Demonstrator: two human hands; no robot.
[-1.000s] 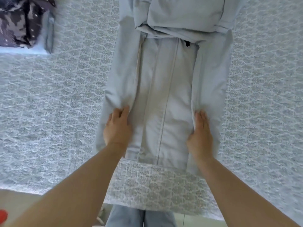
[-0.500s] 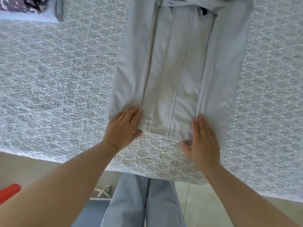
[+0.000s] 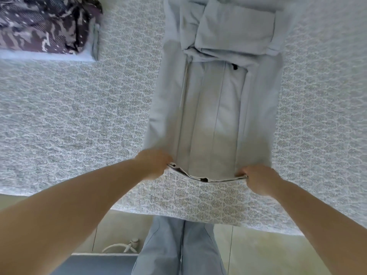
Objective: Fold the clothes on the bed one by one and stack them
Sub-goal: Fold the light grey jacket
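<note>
- The pale grey jacket [image 3: 214, 116] lies lengthwise on the patterned bedspread [image 3: 79, 120], sides folded inward over the centre, its upper part already bunched and doubled at the far end.
- Change noted: a second ago both hands lay flat on the garment's side folds, pressing them down; now each has slid to the near hem and closed on a corner.
- The left hand [image 3: 154, 164] pinches the left hem corner, fingers curled round the cloth edge.
- The right hand [image 3: 258, 179] grips the right hem corner likewise; the hem [image 3: 202, 178] between them is raised slightly off the bedspread, showing its dark underside.
- Judgement: smoothing is finished and the lengthwise fold is beginning; the hem should next be carried away from the person toward the collar end.
- Risk: the inward side folds may slip open as the hem lifts.
- A dark camouflage-print garment [image 3: 45, 24] sits folded at the far left, well apart, the likely stack for this piece.
</note>
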